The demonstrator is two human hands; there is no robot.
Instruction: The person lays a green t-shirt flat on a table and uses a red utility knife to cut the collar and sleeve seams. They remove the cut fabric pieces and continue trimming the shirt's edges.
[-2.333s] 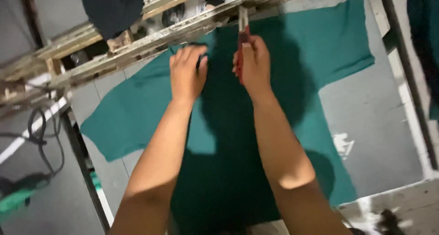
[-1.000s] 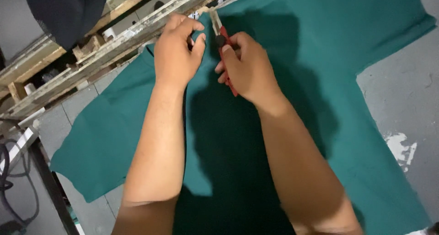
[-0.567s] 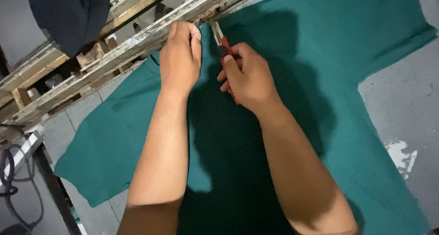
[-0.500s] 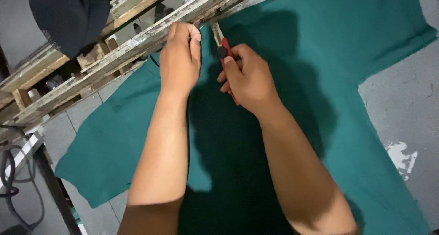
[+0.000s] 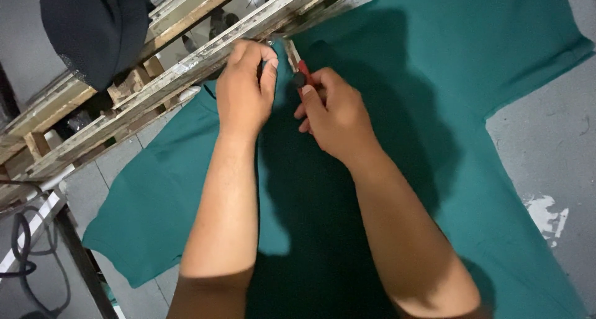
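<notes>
Now, garment: a teal T-shirt [image 5: 434, 126] lies spread flat on the grey desk [image 5: 546, 145], its neck end up against the worn wooden slats [image 5: 186, 64] at the desk's far edge.
Left hand: the left hand [image 5: 245, 92] sits on the collar, fingers [image 5: 268, 77] curled together and pinching the neck fabric; over the last second it has slid slightly closer to the slats.
Right hand: the right hand [image 5: 335, 117] is clamped around a small red-handled cutter [image 5: 303, 77], thumb on top, tip aimed at the collar just beside the left hand.
Change: both hands have drawn closer together at the neckline, and the tool's tip now sits nearer the pinched cloth than it did two seconds ago.
Meaning: the work looks narrowed to one spot on the collar, probably a loose thread or a label, though shadow hides the tip's contact.
Surroundings: a dark cap [image 5: 93, 27] rests on the slats at upper left; black cables [image 5: 25, 257] hang beside the desk's left edge.
</notes>
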